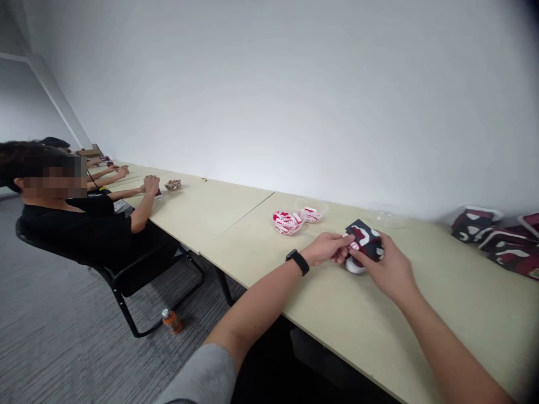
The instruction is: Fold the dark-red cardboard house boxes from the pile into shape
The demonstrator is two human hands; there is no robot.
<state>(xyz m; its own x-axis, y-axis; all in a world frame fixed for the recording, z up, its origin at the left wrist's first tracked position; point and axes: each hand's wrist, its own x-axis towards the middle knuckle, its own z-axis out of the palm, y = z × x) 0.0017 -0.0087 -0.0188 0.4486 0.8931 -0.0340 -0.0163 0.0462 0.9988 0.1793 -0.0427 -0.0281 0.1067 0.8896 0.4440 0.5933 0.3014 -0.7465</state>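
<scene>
My right hand (389, 266) is closed around a small dark box (365, 238) with white and maroon shapes on it, held tilted just over the table. At the box's left side, my left hand (328, 248) is closed in a pinch. A small red-and-white striped piece (354, 245) shows at its fingertips, partly hidden by the fingers and the box. Below the box is a white rounded thing (355, 267), whose kind I cannot make out. Two clear bowls stand beyond my left hand: the nearer bowl (275, 229) and the farther bowl (323, 209) contain similar red-and-white pieces.
Several dark patterned packages (511, 252) with white edges lie at the right against the wall. A clear lid or dish (385, 217) is at the table's back. Leftward, a seated person (71, 230) works near a small bowl (173, 185). An orange bottle (172, 322) stands on the floor.
</scene>
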